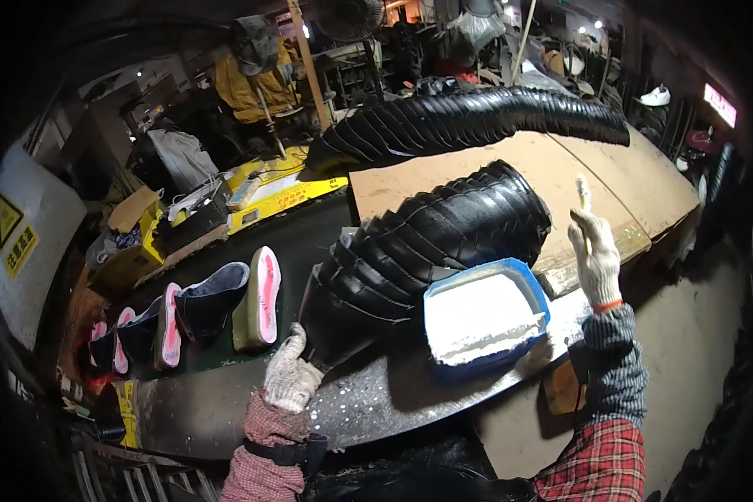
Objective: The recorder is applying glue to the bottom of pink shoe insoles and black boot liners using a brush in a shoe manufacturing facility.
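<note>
Two black ducts (pixel 443 226) | glue-spattered metal bench (pixel 368 402) | cluttered dim workshop

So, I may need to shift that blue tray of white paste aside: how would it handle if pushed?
The blue tray looks shallow and flat-bottomed, so it would probably slide, not tip. Its white paste seems thick and might smear over the low rim if jolted.

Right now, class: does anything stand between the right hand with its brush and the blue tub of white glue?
Nothing visible does. The right hand holds the brush raised to the right of the blue tub, with only open space above the speckled bench between them. The black ribbed duct lies on the tub's far left side.
</note>
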Available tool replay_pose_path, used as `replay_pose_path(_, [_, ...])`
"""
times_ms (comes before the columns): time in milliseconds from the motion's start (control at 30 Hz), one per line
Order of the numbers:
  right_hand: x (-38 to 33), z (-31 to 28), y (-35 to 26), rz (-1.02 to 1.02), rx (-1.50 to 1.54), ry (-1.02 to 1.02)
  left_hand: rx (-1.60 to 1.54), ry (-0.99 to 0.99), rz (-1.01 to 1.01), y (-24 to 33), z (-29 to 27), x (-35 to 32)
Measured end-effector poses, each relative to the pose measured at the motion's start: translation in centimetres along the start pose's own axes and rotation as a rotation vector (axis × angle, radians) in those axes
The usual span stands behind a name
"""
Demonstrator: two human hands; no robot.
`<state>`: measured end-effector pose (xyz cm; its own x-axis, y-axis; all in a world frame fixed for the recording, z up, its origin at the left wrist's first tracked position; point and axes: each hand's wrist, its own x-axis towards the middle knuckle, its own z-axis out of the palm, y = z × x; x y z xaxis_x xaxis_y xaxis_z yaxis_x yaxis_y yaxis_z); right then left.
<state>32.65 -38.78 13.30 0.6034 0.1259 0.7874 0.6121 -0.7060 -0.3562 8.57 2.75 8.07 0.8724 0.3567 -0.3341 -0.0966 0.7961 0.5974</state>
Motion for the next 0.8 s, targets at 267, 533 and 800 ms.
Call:
replay_pose_path(267, [-4.3,-6.4,-12.1,0.166,0.532,-0.197,0.780,0.121,0.889,5.1,-1.2,-14.5])
replay_pose_path(533, [-5.7,-2.8,-15.0,0.123,0.292,-0.336,1.962,-0.046,0.670,9.3,-10.5,-24.7])
replay_pose_path(800, [-11.9,-7.4,-15.4,-0.073,0.176,-0.221,2.087,0.073,0.977,11.8,-15.3,-21.8])
